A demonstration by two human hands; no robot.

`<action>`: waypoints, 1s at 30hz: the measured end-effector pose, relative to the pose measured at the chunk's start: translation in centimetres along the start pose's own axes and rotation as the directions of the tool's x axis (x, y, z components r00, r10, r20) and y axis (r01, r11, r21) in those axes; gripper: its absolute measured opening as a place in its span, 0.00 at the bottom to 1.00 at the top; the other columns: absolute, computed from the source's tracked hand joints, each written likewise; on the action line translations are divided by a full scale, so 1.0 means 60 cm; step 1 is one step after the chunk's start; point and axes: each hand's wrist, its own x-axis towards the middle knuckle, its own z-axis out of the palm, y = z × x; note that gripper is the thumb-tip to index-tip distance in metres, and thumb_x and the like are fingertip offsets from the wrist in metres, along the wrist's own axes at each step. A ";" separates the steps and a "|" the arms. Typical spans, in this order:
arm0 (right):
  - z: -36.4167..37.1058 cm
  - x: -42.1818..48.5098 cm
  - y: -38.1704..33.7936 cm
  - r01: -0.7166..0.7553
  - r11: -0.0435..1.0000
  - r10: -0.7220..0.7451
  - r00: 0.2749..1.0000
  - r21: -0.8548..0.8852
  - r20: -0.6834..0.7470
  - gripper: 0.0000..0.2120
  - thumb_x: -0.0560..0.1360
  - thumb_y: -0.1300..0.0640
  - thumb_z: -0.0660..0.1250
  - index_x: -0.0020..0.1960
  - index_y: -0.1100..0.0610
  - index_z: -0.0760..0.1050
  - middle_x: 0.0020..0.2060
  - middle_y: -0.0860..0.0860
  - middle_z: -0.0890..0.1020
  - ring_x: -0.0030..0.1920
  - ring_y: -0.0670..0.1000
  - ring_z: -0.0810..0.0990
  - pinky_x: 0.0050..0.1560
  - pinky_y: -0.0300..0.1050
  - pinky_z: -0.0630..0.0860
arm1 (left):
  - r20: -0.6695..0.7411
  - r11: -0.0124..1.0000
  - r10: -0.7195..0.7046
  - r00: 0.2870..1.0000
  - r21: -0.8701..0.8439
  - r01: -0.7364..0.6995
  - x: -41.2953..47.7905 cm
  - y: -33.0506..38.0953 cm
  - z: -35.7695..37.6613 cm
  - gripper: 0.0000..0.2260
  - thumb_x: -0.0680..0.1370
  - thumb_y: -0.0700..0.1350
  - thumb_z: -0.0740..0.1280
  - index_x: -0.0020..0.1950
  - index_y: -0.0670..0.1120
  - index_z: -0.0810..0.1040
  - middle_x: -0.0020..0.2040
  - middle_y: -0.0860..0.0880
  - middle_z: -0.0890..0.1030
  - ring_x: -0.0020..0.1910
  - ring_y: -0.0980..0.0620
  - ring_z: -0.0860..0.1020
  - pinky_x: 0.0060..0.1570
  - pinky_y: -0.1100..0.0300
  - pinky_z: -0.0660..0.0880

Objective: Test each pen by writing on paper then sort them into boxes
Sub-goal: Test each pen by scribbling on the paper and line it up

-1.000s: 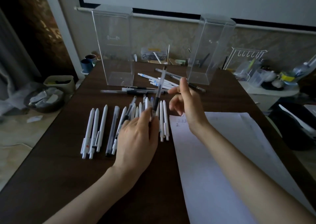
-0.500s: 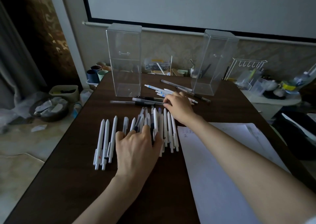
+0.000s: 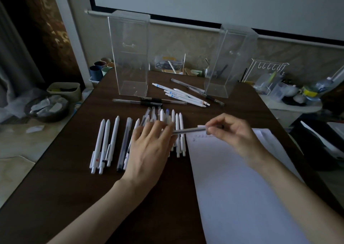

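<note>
The bench (image 3: 55,197) is dark brown wood. Most pens (image 3: 104,143) in the near row are white; one (image 3: 124,145) is dark and see-through. The far pens (image 3: 178,94) are white with blue labels. Both boxes (image 3: 130,57) are clear. The paper (image 3: 242,188) is white, with faint marks, possibly dark ink, at its far left corner.

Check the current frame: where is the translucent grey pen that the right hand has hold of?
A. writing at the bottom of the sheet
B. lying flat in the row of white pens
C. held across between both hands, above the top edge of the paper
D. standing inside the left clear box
C: the right hand pinches one end of the translucent grey pen, its other end meets the left hand, and it runs level over the top of the paper.
</note>
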 end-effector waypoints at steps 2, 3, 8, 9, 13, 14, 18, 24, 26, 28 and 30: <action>0.004 -0.016 -0.001 -0.013 0.969 0.014 1.000 0.246 -0.001 0.04 0.67 0.54 0.75 0.38 0.48 0.80 0.34 0.49 0.81 0.38 0.46 0.79 0.44 0.38 0.74 | 0.034 0.989 0.080 0.996 -0.127 -0.076 -0.002 0.009 0.002 0.14 0.79 0.48 0.54 0.54 0.44 0.75 0.44 0.48 0.75 0.39 0.49 0.76 0.35 0.59 0.70; 0.007 -0.021 0.001 -0.032 0.948 0.024 0.999 0.316 0.030 0.05 0.65 0.50 0.75 0.38 0.47 0.80 0.33 0.49 0.80 0.38 0.46 0.79 0.44 0.38 0.74 | 0.060 0.978 0.121 0.991 -0.176 -0.108 -0.004 0.016 0.002 0.13 0.79 0.48 0.53 0.53 0.43 0.75 0.42 0.49 0.74 0.35 0.52 0.75 0.31 0.62 0.69; 0.027 -0.038 0.022 -0.092 0.961 0.043 0.981 0.261 0.187 0.02 0.71 0.56 0.70 0.41 0.54 0.79 0.36 0.51 0.81 0.39 0.49 0.80 0.46 0.39 0.77 | 0.167 0.954 0.246 0.955 -0.215 -0.208 -0.020 0.046 0.008 0.13 0.80 0.47 0.53 0.52 0.43 0.74 0.40 0.50 0.75 0.30 0.55 0.73 0.22 0.64 0.68; 0.028 -0.040 0.024 -0.093 0.956 0.042 0.982 0.277 0.186 0.02 0.72 0.59 0.68 0.41 0.57 0.78 0.35 0.51 0.81 0.39 0.49 0.80 0.45 0.39 0.77 | 0.179 0.954 0.244 0.953 -0.220 -0.203 -0.021 0.047 0.008 0.14 0.80 0.48 0.52 0.50 0.43 0.75 0.37 0.50 0.76 0.26 0.56 0.71 0.20 0.64 0.66; 0.027 -0.042 0.026 -0.091 0.952 0.032 0.979 0.291 0.202 0.04 0.72 0.61 0.66 0.39 0.61 0.75 0.32 0.50 0.80 0.37 0.48 0.79 0.43 0.38 0.76 | 0.183 0.955 0.235 0.955 -0.224 -0.192 -0.023 0.048 0.008 0.16 0.81 0.52 0.50 0.48 0.46 0.74 0.29 0.55 0.69 0.20 0.57 0.63 0.15 0.60 0.63; 0.027 -0.042 0.027 -0.087 0.952 0.028 0.979 0.292 0.202 0.04 0.72 0.61 0.66 0.39 0.60 0.76 0.31 0.50 0.80 0.36 0.48 0.79 0.43 0.38 0.75 | 0.178 0.955 0.225 0.958 -0.235 -0.181 -0.023 0.049 0.008 0.15 0.81 0.52 0.50 0.48 0.47 0.73 0.28 0.56 0.66 0.20 0.58 0.62 0.15 0.60 0.63; 0.026 -0.042 0.033 -0.083 0.935 0.015 0.980 0.345 0.196 0.03 0.70 0.56 0.69 0.37 0.54 0.78 0.32 0.51 0.80 0.37 0.49 0.79 0.44 0.40 0.75 | 0.164 0.959 0.191 0.968 -0.243 -0.148 -0.020 0.046 0.004 0.15 0.81 0.55 0.50 0.50 0.49 0.73 0.26 0.55 0.67 0.18 0.58 0.63 0.15 0.61 0.65; 0.007 -0.032 0.040 -0.043 0.909 -0.006 0.993 0.415 0.115 0.14 0.73 0.59 0.57 0.41 0.59 0.82 0.34 0.57 0.82 0.36 0.55 0.80 0.41 0.43 0.74 | 0.159 0.970 0.057 0.986 -0.244 -0.016 -0.021 0.050 0.008 0.23 0.77 0.64 0.48 0.61 0.49 0.65 0.24 0.56 0.69 0.18 0.59 0.65 0.14 0.63 0.64; -0.011 -0.026 0.036 -0.045 0.904 0.031 0.999 0.425 0.039 0.18 0.74 0.58 0.54 0.43 0.62 0.82 0.37 0.61 0.84 0.38 0.58 0.81 0.40 0.44 0.76 | 0.145 0.967 0.010 0.989 -0.252 0.027 -0.020 0.048 0.007 0.26 0.76 0.67 0.47 0.62 0.49 0.64 0.23 0.56 0.65 0.18 0.60 0.63 0.15 0.64 0.62; -0.021 -0.018 0.031 -0.058 0.937 0.090 0.993 0.344 -0.077 0.16 0.77 0.56 0.56 0.45 0.62 0.81 0.38 0.59 0.84 0.38 0.55 0.81 0.38 0.42 0.76 | 0.135 0.973 0.056 0.989 -0.230 -0.024 -0.020 0.048 0.006 0.26 0.77 0.67 0.48 0.63 0.49 0.67 0.25 0.56 0.69 0.19 0.60 0.66 0.16 0.65 0.64; -0.016 -0.006 0.028 -0.097 0.978 0.134 0.970 0.185 -0.201 0.09 0.77 0.56 0.64 0.43 0.62 0.77 0.33 0.55 0.83 0.34 0.49 0.79 0.35 0.41 0.73 | 0.157 0.977 0.142 0.977 -0.182 -0.113 -0.022 0.049 0.012 0.28 0.77 0.67 0.48 0.64 0.49 0.70 0.30 0.55 0.75 0.24 0.59 0.71 0.17 0.64 0.67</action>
